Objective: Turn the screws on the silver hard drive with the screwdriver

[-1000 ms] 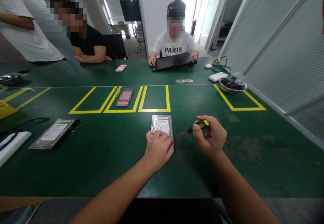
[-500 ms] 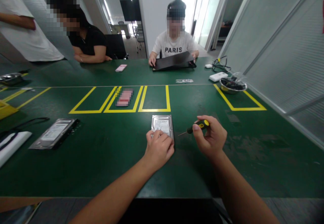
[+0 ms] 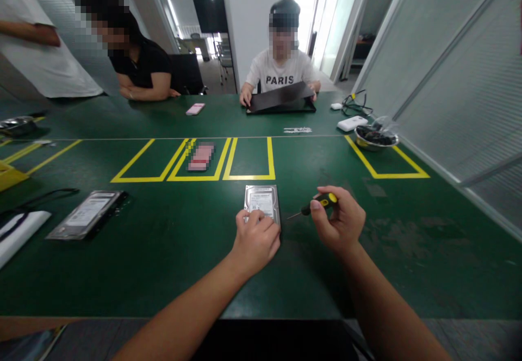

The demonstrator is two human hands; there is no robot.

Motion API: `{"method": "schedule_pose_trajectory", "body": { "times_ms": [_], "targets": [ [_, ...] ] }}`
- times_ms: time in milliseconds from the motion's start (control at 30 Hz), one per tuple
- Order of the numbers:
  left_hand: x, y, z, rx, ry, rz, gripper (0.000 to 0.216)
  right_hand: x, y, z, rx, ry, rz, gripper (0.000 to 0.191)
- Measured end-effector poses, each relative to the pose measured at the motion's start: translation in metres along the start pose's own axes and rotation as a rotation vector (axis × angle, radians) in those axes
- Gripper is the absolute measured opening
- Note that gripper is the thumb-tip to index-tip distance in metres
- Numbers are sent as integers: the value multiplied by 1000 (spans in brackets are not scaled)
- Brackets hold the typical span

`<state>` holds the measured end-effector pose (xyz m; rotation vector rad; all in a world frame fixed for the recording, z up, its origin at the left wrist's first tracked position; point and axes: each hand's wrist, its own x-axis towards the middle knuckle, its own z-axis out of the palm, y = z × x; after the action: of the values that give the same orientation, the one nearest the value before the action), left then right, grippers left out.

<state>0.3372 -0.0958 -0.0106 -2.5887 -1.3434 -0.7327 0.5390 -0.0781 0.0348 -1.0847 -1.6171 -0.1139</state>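
Observation:
A silver hard drive (image 3: pixel 261 200) lies flat on the green table (image 3: pixel 163 252) just in front of me. My left hand (image 3: pixel 256 238) rests on its near end with the fingers curled over the edge, gripping it. My right hand (image 3: pixel 340 221) is closed round a black and yellow screwdriver (image 3: pixel 315 204), whose tip points left toward the drive and hovers a little to its right. The near part of the drive is hidden under my left hand.
A second hard drive (image 3: pixel 85 214) lies at the left, beside a white object (image 3: pixel 18 230). Yellow tape boxes (image 3: pixel 196 160) mark the table's middle. A metal bowl (image 3: pixel 375 137) and a white box (image 3: pixel 351 123) sit at the right. Across the table a person holds a black laptop (image 3: pixel 281 100).
My hands have barely moved. The person opposite has tilted the black laptop up a little more.

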Motion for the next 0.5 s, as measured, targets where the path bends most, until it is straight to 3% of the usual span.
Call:
{"method": "schedule_pose_trajectory", "body": {
  "times_ms": [500],
  "targets": [
    [0,2,-3,-14,-34,-9,10,2,-2,-1,-1,-13,5,23]
  ]
}}
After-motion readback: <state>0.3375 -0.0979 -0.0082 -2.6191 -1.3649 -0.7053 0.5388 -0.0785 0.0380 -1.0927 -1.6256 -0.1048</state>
